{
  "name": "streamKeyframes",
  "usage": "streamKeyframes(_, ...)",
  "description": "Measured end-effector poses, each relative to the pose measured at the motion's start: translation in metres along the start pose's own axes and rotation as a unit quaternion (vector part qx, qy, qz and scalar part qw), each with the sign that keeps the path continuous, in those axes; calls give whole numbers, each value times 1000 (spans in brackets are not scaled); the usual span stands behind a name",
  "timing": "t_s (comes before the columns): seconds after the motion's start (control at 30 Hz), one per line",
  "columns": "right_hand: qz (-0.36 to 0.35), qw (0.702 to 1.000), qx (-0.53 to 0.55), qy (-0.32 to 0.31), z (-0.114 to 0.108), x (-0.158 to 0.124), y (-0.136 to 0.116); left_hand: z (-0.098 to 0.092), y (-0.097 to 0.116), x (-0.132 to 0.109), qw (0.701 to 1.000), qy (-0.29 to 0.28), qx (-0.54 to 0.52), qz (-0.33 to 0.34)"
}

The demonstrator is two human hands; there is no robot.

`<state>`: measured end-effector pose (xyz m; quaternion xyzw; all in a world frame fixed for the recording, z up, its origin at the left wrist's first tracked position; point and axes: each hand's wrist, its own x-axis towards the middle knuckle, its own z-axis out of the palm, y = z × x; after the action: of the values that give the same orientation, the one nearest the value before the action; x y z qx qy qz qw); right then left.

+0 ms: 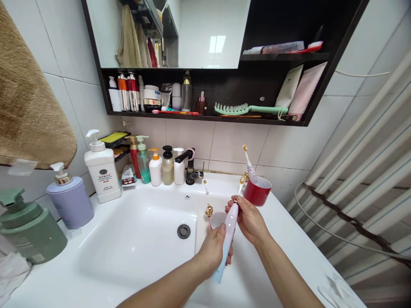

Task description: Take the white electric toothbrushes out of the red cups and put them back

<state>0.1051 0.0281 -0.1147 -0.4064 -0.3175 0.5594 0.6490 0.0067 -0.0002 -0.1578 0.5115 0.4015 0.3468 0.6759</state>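
Observation:
My left hand (212,250) is wrapped round an electric toothbrush handle (230,220) that fades from pink to pale blue, held tilted over the right side of the sink (135,239). At its upper end my right hand (252,220) pinches the tip with thumb and fingers; no brush head shows there. Partly hidden behind the handle is a cup (217,219) with a white inside, and a small gold figure (209,210) is beside it. A small brush head (206,187) lies on the sink's back ledge, right of the black faucet (190,164).
A red cup (257,191) with a toothbrush (249,164) stands at the back right. Pump bottles, among them a white one (102,171) and a purple one (71,201), line the left and back. Above hangs a dark shelf (224,96); a ribbed curtain (362,192) is at right.

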Motion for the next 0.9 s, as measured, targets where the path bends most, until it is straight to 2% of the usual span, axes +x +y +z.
streamKeyframes(0.2,-25,999,-10,36,-2,3,5,1,-1,0,999,32,19,7)
streamKeyframes(0.37,-31,998,-8,58,-7,10,7,1,-1,0,999,19,26,-11)
streamKeyframes(0.47,-26,999,-9,35,-8,11,6,-3,3,-1,994,51,95,32)
streamKeyframes(0.57,-46,997,-9,54,-7,12,4,-6,5,-1,985,69,141,70)
streamKeyframes(0.73,-85,989,-19,122,-16,16,-1,-1,-2,0,998,-10,53,-18)
streamKeyframes(0.8,-87,986,-75,124,-21,18,-1,0,-3,0,999,-6,17,-32)
streamKeyframes(0.9,-70,980,-161,93,-22,18,2,-2,3,0,998,35,-44,-41)
